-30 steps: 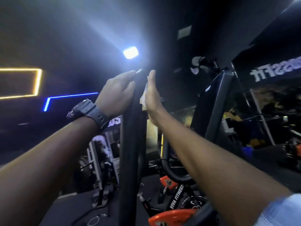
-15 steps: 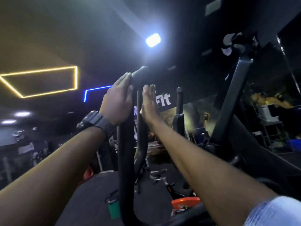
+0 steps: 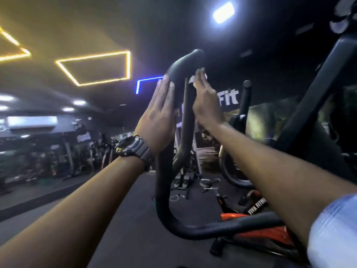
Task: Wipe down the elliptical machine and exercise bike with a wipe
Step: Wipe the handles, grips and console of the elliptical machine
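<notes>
Both hands are flanking the elliptical's handlebar, whose long axis is running upright between the straight fingers. The left hand is pressing flat; the right hand is holding the white wipe against the bar under its fingertips.

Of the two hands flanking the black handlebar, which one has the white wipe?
The right hand, bare-wristed: the white wipe shows at its fingertips against the black curved handlebar. The left hand, with the dark wristwatch, has none.

Matt black handlebar, white paper-like wipe, woven cloth sleeve
</notes>
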A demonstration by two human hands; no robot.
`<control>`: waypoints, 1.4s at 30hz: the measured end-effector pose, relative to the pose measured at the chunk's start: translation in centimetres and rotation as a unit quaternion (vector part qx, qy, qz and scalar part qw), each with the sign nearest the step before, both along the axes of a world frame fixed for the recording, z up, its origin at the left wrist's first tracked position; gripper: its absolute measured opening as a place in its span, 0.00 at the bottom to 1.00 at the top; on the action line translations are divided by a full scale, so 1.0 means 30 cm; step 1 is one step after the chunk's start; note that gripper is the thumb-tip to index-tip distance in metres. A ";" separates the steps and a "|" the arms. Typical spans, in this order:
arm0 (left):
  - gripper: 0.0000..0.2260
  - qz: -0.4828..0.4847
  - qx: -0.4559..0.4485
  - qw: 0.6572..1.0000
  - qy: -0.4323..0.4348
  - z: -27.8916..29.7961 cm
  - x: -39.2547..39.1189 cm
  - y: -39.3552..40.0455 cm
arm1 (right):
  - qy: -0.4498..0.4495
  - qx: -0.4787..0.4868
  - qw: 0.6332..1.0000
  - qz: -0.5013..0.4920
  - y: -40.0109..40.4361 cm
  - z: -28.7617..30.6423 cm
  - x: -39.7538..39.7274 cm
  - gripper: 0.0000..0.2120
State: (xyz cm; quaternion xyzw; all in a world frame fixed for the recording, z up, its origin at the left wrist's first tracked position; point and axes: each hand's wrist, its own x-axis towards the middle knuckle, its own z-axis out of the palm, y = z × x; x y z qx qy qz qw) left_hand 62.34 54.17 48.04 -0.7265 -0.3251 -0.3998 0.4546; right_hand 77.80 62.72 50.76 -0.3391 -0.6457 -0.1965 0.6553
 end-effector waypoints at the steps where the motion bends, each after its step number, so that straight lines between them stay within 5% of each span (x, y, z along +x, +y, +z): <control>1: 0.27 0.014 -0.006 1.000 -0.011 -0.017 0.000 -0.013 | -0.035 0.015 0.999 -0.025 0.013 -0.009 0.024 0.29; 9: 0.35 0.112 -0.046 0.985 -0.120 -0.087 0.102 -0.044 | -0.350 0.106 0.930 -0.031 0.042 -0.179 0.157 0.11; 15: 0.37 0.148 -0.031 0.977 -0.153 -0.121 0.129 -0.036 | -0.203 0.035 0.976 0.066 0.003 0.065 0.150 0.09; 22: 0.41 0.170 -0.101 0.962 -0.190 -0.231 0.114 -0.082 | -0.372 -0.002 0.926 0.069 0.030 -0.493 0.079 0.23; 27: 0.39 0.176 -0.133 0.931 -0.291 -0.242 0.119 -0.092 | -0.261 -0.066 0.944 0.189 0.071 -0.462 0.039 0.11; 31: 0.38 0.172 -0.128 0.927 -0.309 -0.252 0.124 -0.076 | -0.053 -0.121 0.964 0.232 0.016 -0.529 -0.016 0.06; 36: 0.39 0.127 -0.142 0.932 -0.308 -0.248 0.075 -0.063 | -0.073 -0.141 0.944 0.290 -0.080 -0.580 -0.116 0.03; 42: 0.24 -0.011 -0.218 0.896 -0.386 -0.263 -0.033 -0.033 | 0.086 -0.168 0.944 0.272 -0.079 -0.560 -0.154 0.02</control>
